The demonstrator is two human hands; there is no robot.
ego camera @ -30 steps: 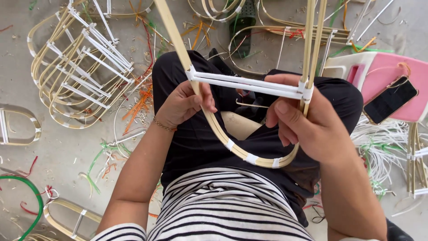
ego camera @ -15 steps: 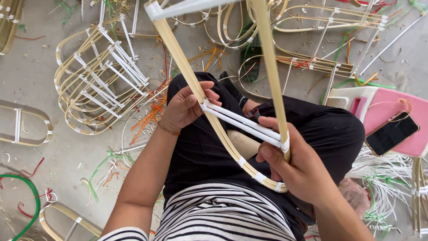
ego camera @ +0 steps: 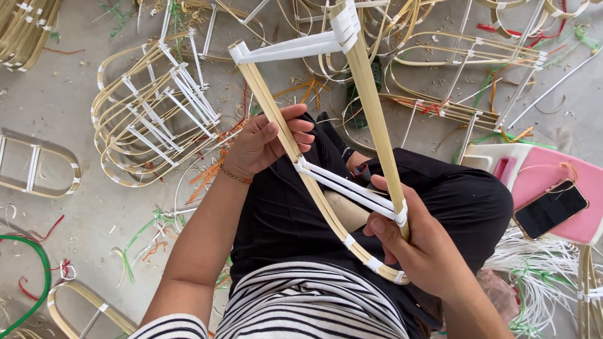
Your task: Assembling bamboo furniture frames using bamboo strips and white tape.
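Tilting upright toward twelve o'clock since a second ago, the bamboo frame (ego camera: 352, 207) stays clamped by left hand (ego camera: 267, 141) and right hand (ego camera: 418, 251), crossbars exposed.

Bamboo frame (ego camera: 326, 188) bend behind right hand (ego camera: 421, 251); stool (ego camera: 553, 188) cut off.

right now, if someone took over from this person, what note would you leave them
Left hand grips the left arm of the bent bamboo frame, held up over the lap. Right hand grips the right arm beside the lower white crossbars. The upper white crossbar is also tied on, and white wraps bind the curved end. Finished frames are stacked on the floor to the left. Further ties needed: cannot tell.
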